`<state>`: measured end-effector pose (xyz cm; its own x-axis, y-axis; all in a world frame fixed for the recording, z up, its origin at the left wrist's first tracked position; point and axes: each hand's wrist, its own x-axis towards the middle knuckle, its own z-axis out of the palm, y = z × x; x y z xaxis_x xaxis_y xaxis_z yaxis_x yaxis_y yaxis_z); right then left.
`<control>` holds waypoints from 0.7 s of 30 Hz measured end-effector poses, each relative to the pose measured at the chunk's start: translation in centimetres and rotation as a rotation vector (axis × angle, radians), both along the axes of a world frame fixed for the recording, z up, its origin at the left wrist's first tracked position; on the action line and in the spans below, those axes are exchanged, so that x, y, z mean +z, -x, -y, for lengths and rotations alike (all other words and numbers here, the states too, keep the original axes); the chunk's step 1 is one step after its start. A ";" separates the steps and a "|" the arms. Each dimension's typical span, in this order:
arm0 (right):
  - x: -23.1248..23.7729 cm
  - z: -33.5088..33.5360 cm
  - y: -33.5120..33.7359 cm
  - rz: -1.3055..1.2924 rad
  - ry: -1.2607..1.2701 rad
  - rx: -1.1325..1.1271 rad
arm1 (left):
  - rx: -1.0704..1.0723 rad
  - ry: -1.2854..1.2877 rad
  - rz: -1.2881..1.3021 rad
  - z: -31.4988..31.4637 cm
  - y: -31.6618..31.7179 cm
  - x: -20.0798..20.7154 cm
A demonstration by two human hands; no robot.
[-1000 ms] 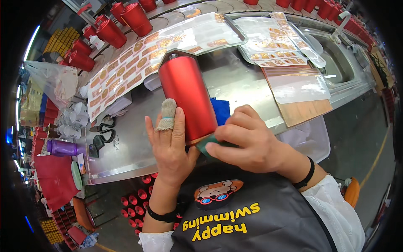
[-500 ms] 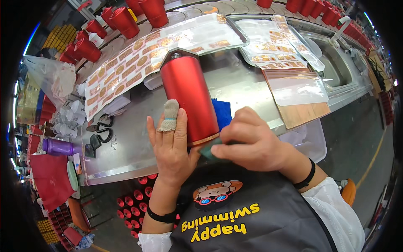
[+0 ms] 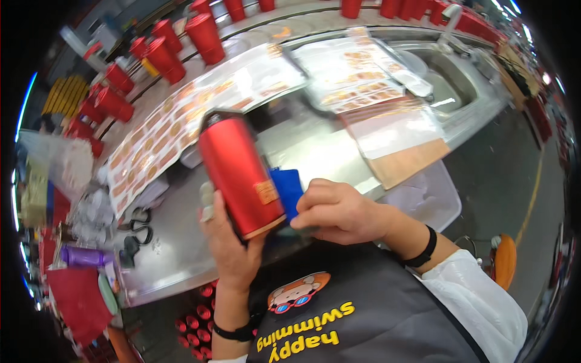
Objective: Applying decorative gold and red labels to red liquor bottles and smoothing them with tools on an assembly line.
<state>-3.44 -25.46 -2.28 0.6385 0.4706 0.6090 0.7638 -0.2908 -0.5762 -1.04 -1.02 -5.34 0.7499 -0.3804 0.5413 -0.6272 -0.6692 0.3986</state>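
Observation:
A red metal cylinder [image 3: 233, 175] lies tilted above the steel bench, with a dark angular fitting [image 3: 215, 118] at its far end. Near its lower end, on the right side, shows a small gold decal [image 3: 266, 192]. My left hand [image 3: 231, 251] wraps the lower left of the cylinder, a pale cloth cover on one finger. Just right of the cylinder's lower end, my right hand [image 3: 342, 212] is closed, fingers pinched on a thin dark green piece [image 3: 307, 231], mostly hidden. Between the cylinder and this hand lies a blue cloth [image 3: 287, 189].
Decal sheets [image 3: 163, 130] spread over the far bench; more sheets [image 3: 357, 72] lie on a tray. A wooden board [image 3: 411, 163] sits right, before a sink [image 3: 451, 85]. Black scissors [image 3: 139, 227] and a purple jar [image 3: 85, 255] are left. Red cups [image 3: 206, 39] line the back.
The cylinder has turned, bringing a gold decal into sight. My left hand has shifted from lying on top to its left side. The whole view has swung and blurred somewhat.

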 end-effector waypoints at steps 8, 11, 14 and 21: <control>1.8 12.0 -4.5 0.147 0.111 -0.713 | 0.014 0.161 -0.105 -0.7 0.4 -1.6; 1.4 22.3 -9.1 -0.010 0.523 -1.010 | 0.001 0.184 -0.133 -0.2 0.8 -1.6; -0.6 32.3 -14.3 -0.186 0.920 -1.130 | 0.006 0.214 -0.188 -0.6 0.7 -2.2; -1.3 32.9 -17.1 -0.469 1.312 -0.982 | 0.044 0.235 -0.212 -0.9 0.9 -2.7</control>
<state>13.67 -58.34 -3.61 0.9713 -0.1852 -0.1493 -0.1319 -0.9416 0.3097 -1.92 -0.13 -8.00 0.8684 -0.2281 0.4402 -0.4860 -0.5675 0.6646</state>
